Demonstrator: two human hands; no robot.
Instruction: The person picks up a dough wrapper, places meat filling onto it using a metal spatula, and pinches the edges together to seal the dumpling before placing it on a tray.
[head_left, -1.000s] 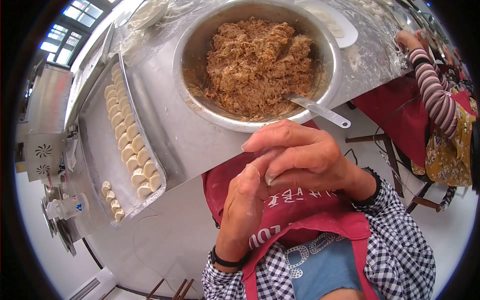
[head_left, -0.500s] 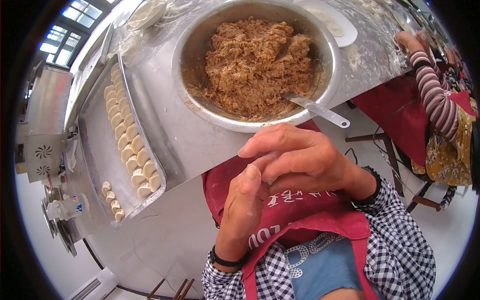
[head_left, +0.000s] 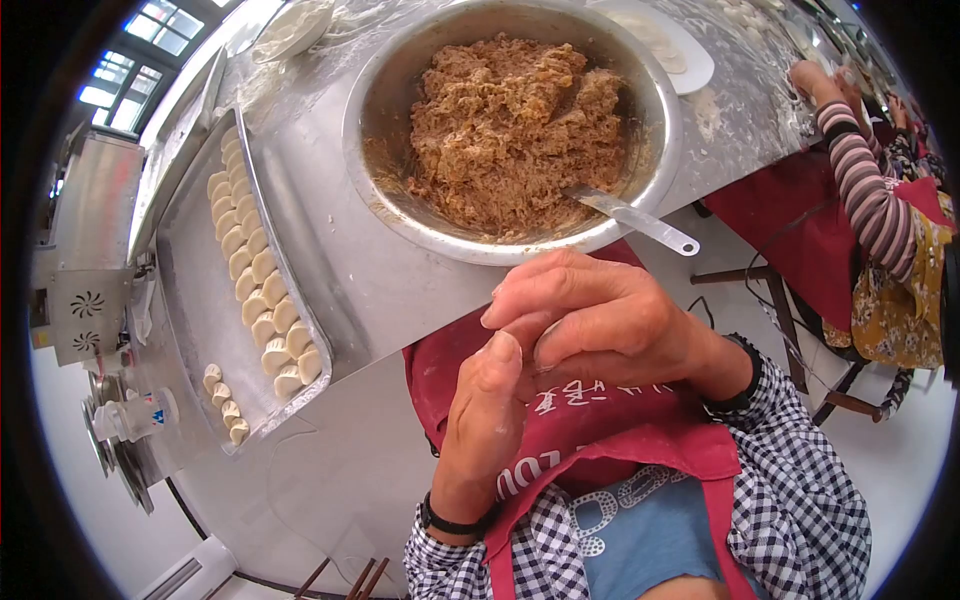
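Observation:
My left hand (head_left: 483, 420) and my right hand (head_left: 610, 315) are cupped together in front of my red apron (head_left: 450, 380). Their fingers are bent and pressed against each other, hiding whatever may lie between them. Just beyond the hands stands a large metal bowl (head_left: 375, 195) of brown minced filling (head_left: 515, 130). A flat metal spatula (head_left: 640, 220) rests in the filling, its handle over the near rim. To the left, a metal tray (head_left: 205, 330) holds rows of folded dumplings (head_left: 262, 265) along its right side and several small ones (head_left: 221, 392) at its near corner.
A white plate (head_left: 690, 55) sits behind the bowl, and a floury dish (head_left: 292, 28) is at the back left. At the right, a co-worker's hand (head_left: 818, 82) works at the floured table (head_left: 720, 140). A metal machine (head_left: 95, 220) stands at the far left.
My right hand's fingers have curled in slightly closer over my left hand. The bowl, spatula and tray look the same.

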